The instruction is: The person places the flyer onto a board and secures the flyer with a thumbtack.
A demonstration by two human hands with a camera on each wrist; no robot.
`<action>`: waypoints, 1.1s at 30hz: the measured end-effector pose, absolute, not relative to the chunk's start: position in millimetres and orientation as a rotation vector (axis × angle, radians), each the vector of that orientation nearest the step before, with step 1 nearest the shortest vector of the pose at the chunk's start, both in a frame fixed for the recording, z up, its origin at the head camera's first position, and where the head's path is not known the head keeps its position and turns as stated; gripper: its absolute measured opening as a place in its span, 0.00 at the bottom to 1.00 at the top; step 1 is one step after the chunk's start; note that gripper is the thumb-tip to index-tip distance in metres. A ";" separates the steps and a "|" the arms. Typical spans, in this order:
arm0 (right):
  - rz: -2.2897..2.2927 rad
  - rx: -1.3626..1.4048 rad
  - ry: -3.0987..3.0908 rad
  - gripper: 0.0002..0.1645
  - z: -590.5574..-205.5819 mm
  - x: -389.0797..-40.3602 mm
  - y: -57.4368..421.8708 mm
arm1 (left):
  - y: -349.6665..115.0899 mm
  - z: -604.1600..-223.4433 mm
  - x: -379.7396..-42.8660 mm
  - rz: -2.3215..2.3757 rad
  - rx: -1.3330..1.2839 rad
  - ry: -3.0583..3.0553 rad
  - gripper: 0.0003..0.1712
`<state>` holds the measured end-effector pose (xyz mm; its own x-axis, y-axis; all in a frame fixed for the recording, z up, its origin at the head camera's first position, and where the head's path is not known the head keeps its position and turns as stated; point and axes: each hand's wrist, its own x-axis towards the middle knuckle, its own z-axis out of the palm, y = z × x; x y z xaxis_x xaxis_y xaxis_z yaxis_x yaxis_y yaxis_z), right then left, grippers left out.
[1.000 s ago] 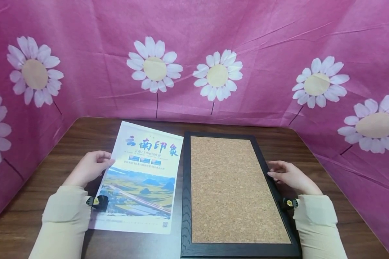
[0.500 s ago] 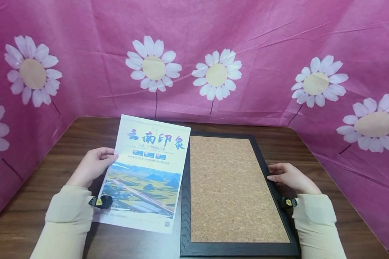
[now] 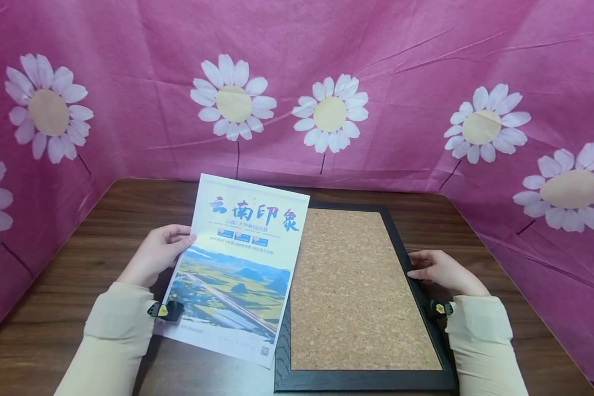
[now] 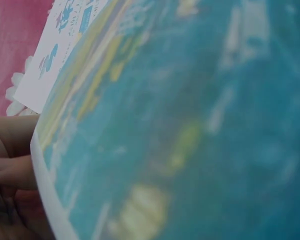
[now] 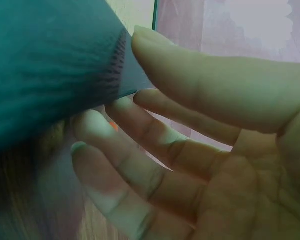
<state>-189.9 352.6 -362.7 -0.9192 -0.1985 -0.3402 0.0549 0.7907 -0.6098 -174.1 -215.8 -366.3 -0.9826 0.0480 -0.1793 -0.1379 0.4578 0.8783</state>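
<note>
The person before me wears cream-coloured sleeves, the left sleeve (image 3: 99, 363) and the right sleeve (image 3: 492, 363) each ending in a broad, softly creased cuff. At the wrists I see small black devices, the left device (image 3: 165, 311) and the right device (image 3: 441, 309) both bearing a yellow patch.

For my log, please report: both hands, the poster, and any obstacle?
Left hand pinches Yunnan travel poster by left edge. Right hand holds framed corkboard at right side. Poster overlaps corkboard's left side in head view; contact unclear. No obstruction visible.
</note>
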 end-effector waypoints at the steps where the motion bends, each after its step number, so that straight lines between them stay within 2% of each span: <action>1: -0.900 -0.108 2.588 0.35 -362.8 -190.1 352.5 | -214.8 -366.5 -174.2 1.554 -0.076 2.517 0.29; 20: -0.918 -0.093 2.564 0.38 -362.3 -188.9 351.7 | -167.6 -376.6 -172.3 1.731 0.032 2.360 0.22; 33: -0.904 -0.116 2.577 0.37 -359.8 -187.0 350.2 | -139.4 -383.1 -169.4 1.799 0.093 2.267 0.22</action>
<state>-187.0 350.2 -359.8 -0.9142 -0.2080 -0.3478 0.0548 0.7870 -0.6146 -169.4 -139.4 -383.1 -0.9680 0.2008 -0.1508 -0.1012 0.2377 0.9661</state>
